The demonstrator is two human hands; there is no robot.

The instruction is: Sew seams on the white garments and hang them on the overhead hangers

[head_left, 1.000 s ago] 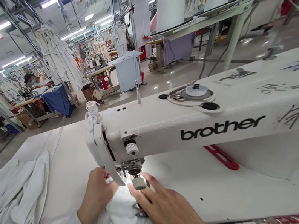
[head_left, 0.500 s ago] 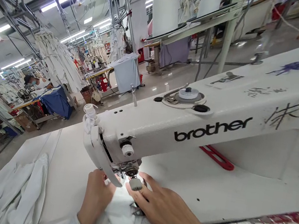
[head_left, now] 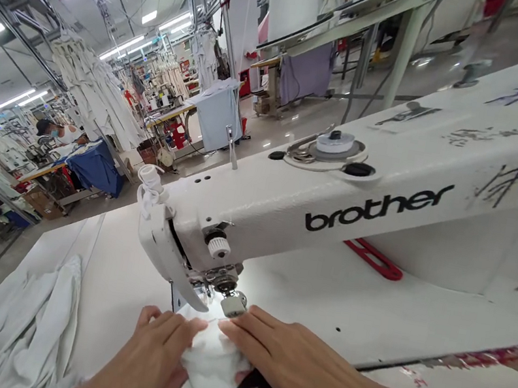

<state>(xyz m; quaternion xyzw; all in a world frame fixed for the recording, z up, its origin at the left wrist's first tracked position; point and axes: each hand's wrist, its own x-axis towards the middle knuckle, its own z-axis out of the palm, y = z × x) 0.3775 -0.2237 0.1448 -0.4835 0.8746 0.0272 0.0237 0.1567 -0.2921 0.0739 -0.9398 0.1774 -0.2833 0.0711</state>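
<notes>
A white cloth [head_left: 215, 379] lies under the needle area of a white sewing machine [head_left: 258, 197] and hangs toward me. My left hand [head_left: 155, 352] pinches its left edge, thumb and fingers curled. On the right side, my right hand [head_left: 282, 353] grips the same cloth, fingers together just in front of the presser foot. A dark, pointed tool [head_left: 256, 386] sticks out beneath my right palm; its kind is partly hidden. The lamp-lit needle area is just beyond my fingertips.
Folded white fabric [head_left: 34, 315] rests on the table at left. A red slotted piece [head_left: 377, 260] lies behind the machine arm. Large thread cones [head_left: 293, 4] stand on a rack beyond. People work at stations [head_left: 56, 140] farther back.
My left hand has drawn back from beside the needle toward me and now pinches the cloth's near part. My right hand has shifted slightly back, and the dark tool shows more.
</notes>
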